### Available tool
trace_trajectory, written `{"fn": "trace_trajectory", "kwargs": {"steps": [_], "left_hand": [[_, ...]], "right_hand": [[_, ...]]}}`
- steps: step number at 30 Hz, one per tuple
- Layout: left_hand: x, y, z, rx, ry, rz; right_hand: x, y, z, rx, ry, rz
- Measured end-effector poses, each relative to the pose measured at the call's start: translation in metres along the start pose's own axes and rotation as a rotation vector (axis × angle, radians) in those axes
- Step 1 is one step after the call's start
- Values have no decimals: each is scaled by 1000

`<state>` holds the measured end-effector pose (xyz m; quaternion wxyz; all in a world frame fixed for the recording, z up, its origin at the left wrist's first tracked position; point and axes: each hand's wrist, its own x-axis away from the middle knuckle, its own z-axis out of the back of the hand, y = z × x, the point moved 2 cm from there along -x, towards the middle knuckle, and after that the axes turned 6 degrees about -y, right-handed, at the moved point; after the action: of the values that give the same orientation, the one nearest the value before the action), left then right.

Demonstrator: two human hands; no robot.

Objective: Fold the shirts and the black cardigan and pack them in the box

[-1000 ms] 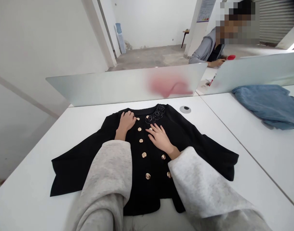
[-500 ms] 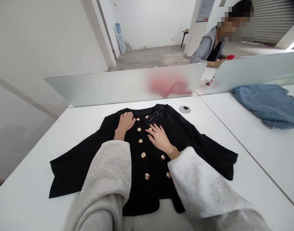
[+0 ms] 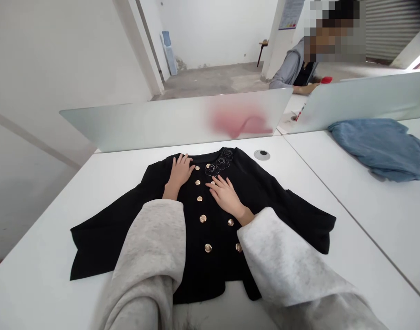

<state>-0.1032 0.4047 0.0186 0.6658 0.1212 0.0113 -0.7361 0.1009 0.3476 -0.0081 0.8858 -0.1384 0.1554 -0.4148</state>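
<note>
A black jacket (image 3: 272,192) with two rows of gold buttons lies spread flat, front up, on the white table (image 3: 41,256). Its sleeves reach out to both sides. Black fabric roses (image 3: 219,162) trim the neckline. My left hand (image 3: 180,172) lies flat on the upper left chest of the jacket, fingers stretched toward the collar. My right hand (image 3: 225,195) rests flat on the middle of the chest just below the roses, fingers spread. Both hands hold nothing. Grey sleeves cover my forearms.
A frosted divider panel (image 3: 144,121) runs along the table's far edge. A round cable grommet (image 3: 262,154) sits right of the collar. A crumpled blue garment (image 3: 378,146) lies on the adjoining table. Another person in a grey top sits beyond the divider.
My left hand's fingers have straightened and slid slightly toward the collar. The view has shifted a little; the right hand stays in place on the chest.
</note>
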Motion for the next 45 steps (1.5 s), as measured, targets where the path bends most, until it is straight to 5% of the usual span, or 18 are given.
{"fn": "trace_trajectory", "kwargs": {"steps": [3,7,12,17,21,26,31,34,39,45], "left_hand": [[-2,19,18,-34,16,-81],[19,65,82,-46,173,-218],[94,126,167,63,314,-298],[160,148,194,45,174,-364],[213,142,180,13,48,-334],[303,113,119,12,-70,-50],[369,96,52,-13,-122,104],[377,94,34,-9,-98,131],[355,78,29,35,-69,125],[320,58,27,94,-12,153]], "right_hand": [[-1,1,2,-39,-14,-2],[-3,2,4,-106,-40,-33],[-9,5,3,-169,-15,-34],[-11,6,4,-204,27,5],[-7,2,9,-208,48,16],[8,4,40,-231,24,64],[55,23,87,-180,-377,243],[112,37,102,-76,-516,283],[209,55,91,111,-404,84],[249,62,61,159,-281,-92]]}}
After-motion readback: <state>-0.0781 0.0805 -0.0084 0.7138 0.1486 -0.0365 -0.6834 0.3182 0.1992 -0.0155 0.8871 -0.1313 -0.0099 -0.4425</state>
